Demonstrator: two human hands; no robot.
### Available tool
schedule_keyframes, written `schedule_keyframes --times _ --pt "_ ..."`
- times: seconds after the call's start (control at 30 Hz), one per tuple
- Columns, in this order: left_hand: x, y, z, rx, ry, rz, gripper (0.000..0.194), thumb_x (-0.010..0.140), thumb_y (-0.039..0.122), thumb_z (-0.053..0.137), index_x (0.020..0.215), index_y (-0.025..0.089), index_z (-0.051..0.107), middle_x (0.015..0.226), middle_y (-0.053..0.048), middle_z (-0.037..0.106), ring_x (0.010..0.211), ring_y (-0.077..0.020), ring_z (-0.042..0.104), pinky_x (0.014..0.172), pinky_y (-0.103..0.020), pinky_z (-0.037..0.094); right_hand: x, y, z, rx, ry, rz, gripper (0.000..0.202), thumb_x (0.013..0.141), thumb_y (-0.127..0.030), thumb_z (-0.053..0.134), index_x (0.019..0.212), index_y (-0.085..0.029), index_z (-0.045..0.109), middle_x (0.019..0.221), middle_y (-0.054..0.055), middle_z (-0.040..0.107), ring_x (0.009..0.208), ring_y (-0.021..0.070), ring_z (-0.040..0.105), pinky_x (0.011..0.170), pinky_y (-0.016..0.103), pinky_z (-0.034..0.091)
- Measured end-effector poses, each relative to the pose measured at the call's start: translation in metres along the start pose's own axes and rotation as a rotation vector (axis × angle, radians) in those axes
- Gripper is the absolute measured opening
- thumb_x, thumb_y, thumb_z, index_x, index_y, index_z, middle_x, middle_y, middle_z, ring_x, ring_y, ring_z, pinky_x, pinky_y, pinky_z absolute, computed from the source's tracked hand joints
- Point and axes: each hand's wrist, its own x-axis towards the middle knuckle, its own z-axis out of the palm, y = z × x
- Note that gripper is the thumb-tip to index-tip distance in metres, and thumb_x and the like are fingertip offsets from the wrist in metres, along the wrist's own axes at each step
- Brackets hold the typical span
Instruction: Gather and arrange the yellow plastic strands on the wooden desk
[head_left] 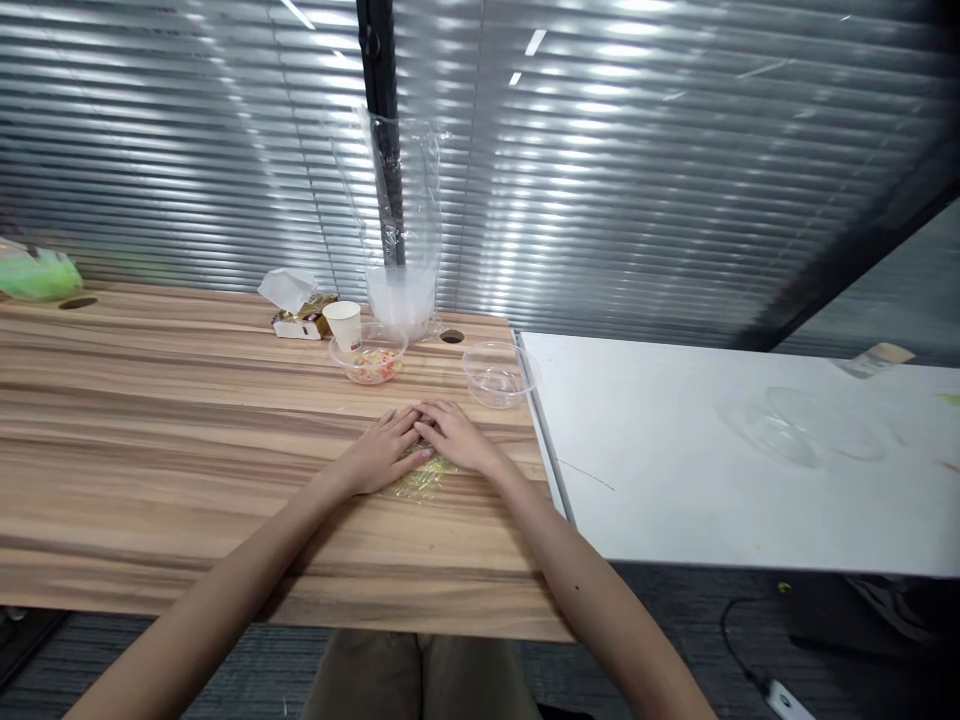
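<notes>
Released, the grip of the left hand (pixel 386 450) and right hand (pixel 454 437) is flat, fingers spread and meeting over yellow-green shreds (pixel 421 482) on the wooden table (pixel 187 450). Just beyond the hands, a clear bowl (pixel 500 388) sits to the right; to the left, another holds colourful bits (pixel 376 366), with a paper cup (pixel 343 326) inside or behind it, unclear which. Farther back stand a tissue box (pixel 300 322) and a tall plastic bag (pixel 403 240).

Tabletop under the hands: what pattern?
The tabletop has streaked brown wood grain, shown in the head view.
</notes>
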Motion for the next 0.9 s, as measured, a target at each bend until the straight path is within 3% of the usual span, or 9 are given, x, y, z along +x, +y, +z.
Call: schedule_keyframes --times 0.2,0.43,0.9 --pt "0.001 0.001 -0.007 -0.060 0.009 0.031 0.049 0.101 0.041 0.023 0.131 0.016 0.053 0.147 -0.013 0.041 0.139 -0.0235 0.031 0.115 -0.044 0.025 0.001 -0.004 -0.003 0.001 0.029 -0.028 0.026 0.096 -0.022 0.047 0.118 -0.017 0.059 0.122 0.011 0.061 0.118 0.0194 0.051 0.103 0.036 0.038" --pt "0.002 0.009 -0.022 -0.157 0.088 0.068 0.038 0.101 0.033 0.031 0.121 0.017 0.060 0.132 -0.009 0.058 0.122 -0.0199 0.052 0.106 -0.035 0.039 0.001 -0.012 -0.009 0.053 0.066 -0.007 0.022 0.095 -0.020 0.048 0.109 -0.013 0.064 0.114 0.011 0.065 0.108 0.0181 0.057 0.099 0.033 0.041" --pt "0.002 0.005 -0.022 -0.102 0.205 0.135 0.032 0.099 0.028 0.038 0.104 0.015 0.068 0.103 -0.011 0.070 0.097 -0.0208 0.064 0.087 -0.033 0.049 0.000 -0.011 -0.009 0.047 0.103 0.006 0.026 0.095 -0.022 0.049 0.110 -0.013 0.067 0.112 0.012 0.068 0.106 0.0197 0.062 0.096 0.033 0.044"
